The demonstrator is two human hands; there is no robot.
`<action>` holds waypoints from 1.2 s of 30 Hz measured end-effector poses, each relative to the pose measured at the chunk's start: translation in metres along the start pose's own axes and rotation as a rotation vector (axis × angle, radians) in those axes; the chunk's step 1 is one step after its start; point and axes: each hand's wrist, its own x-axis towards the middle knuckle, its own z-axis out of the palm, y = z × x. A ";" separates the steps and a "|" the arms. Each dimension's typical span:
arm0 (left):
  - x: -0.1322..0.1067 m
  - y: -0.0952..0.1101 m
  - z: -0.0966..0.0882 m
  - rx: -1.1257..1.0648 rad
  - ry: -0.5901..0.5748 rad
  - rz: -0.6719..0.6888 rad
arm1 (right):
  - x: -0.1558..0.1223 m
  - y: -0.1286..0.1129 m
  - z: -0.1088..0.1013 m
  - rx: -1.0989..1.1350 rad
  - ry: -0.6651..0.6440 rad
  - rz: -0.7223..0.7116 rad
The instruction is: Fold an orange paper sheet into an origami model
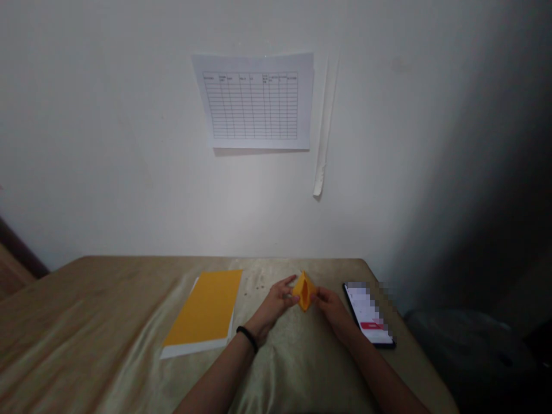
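Observation:
A small folded piece of orange paper [304,290] is held up just above the table between both hands. My left hand [278,302] pinches its left side with fingertips and thumb; a black band circles that wrist. My right hand [332,307] pinches the paper's right side. The folded piece forms a pointed, partly opened shape.
A stack of orange sheets on white paper [204,313] lies to the left of my hands. A smartphone [368,313] with a lit screen lies to the right. The table [107,322] is covered in a shiny beige cloth. A printed grid sheet [254,100] hangs on the wall.

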 end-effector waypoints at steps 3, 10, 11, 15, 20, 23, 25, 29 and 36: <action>0.001 -0.001 -0.001 -0.077 -0.024 0.013 | 0.001 0.002 -0.001 0.001 0.016 -0.006; 0.002 -0.005 -0.001 -0.063 0.019 -0.013 | 0.004 0.011 -0.004 0.033 0.033 0.015; 0.002 -0.005 -0.001 -0.079 0.012 -0.015 | 0.004 0.011 -0.004 0.042 0.029 0.024; 0.002 -0.006 -0.002 -0.082 -0.003 -0.018 | 0.003 0.010 -0.004 0.085 0.006 0.052; 0.003 -0.004 -0.002 -0.084 -0.018 0.000 | 0.004 0.009 -0.003 0.092 -0.005 0.051; 0.003 -0.004 -0.002 -0.077 -0.015 -0.004 | 0.005 0.011 -0.004 0.094 -0.010 0.055; 0.003 -0.004 -0.002 -0.074 -0.009 -0.004 | 0.006 0.013 -0.005 0.099 -0.015 0.060; 0.003 -0.004 -0.002 -0.047 -0.004 -0.001 | 0.005 0.013 -0.006 0.104 -0.019 0.072; 0.005 -0.006 -0.005 -0.048 -0.004 -0.008 | 0.004 0.007 -0.005 0.072 0.039 0.061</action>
